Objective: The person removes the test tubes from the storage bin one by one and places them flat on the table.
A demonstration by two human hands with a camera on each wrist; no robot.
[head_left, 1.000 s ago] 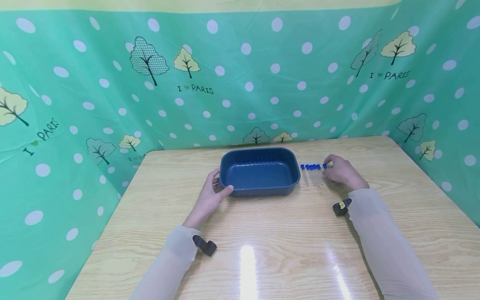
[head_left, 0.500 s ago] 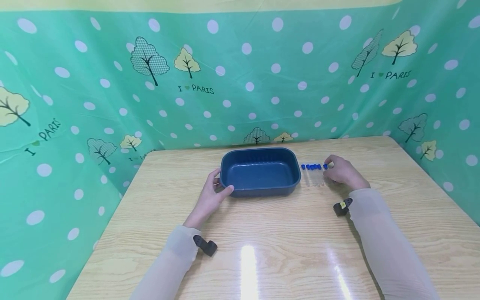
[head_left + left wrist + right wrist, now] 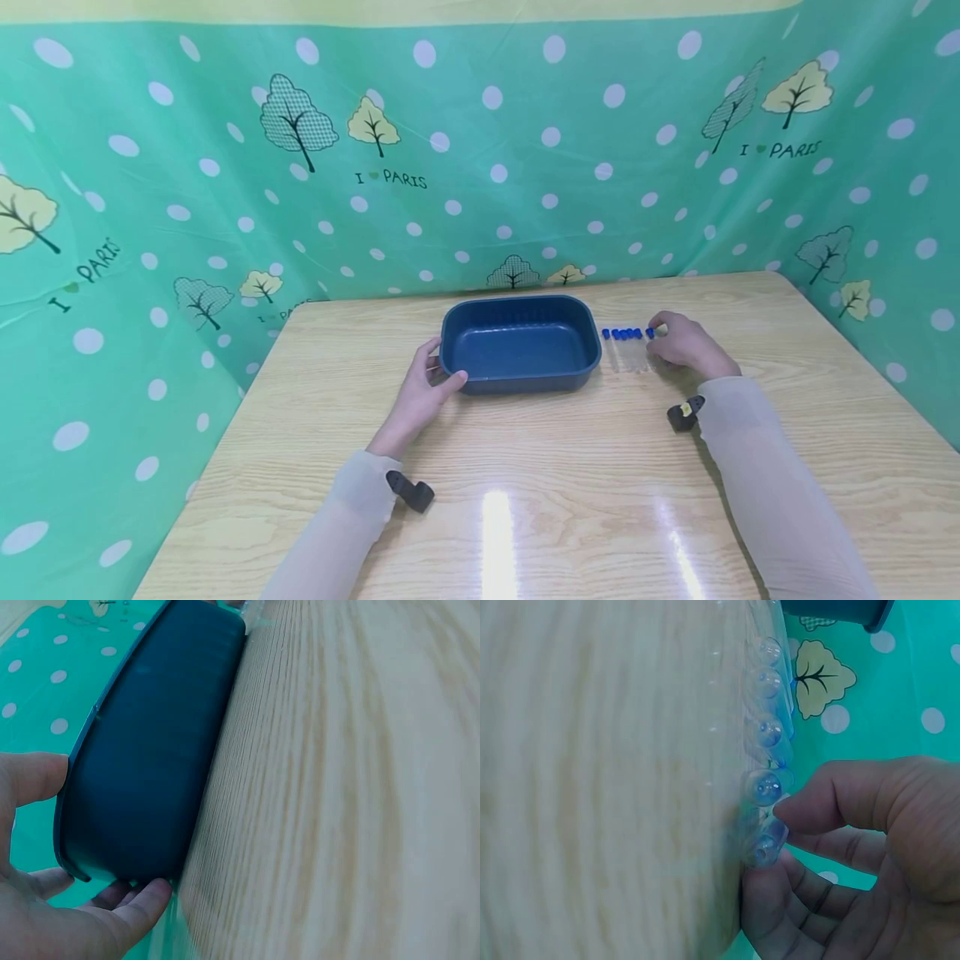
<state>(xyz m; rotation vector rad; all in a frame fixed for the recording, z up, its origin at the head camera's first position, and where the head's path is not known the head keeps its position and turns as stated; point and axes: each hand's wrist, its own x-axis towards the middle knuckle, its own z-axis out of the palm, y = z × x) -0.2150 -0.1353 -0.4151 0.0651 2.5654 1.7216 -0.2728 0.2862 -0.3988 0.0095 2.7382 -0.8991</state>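
Barely any change vs a sec ago: both hands parked where they were, tubes not shifted.

Left hand (image 3: 420, 392) grips the tub's left end, thumb along the wall, fingers curled round the rim. Blue tub (image 3: 520, 343) sits mid-table (image 3: 525, 500). Right hand (image 3: 681, 343) is just right of the tub, thumb and fingertips pinching the outermost clear tube (image 3: 765, 844) in the row of blue-capped tubes (image 3: 625, 346).

Judgement: pinch one tube only, lift straight up so neighbours don't roll, keep the tub braced.
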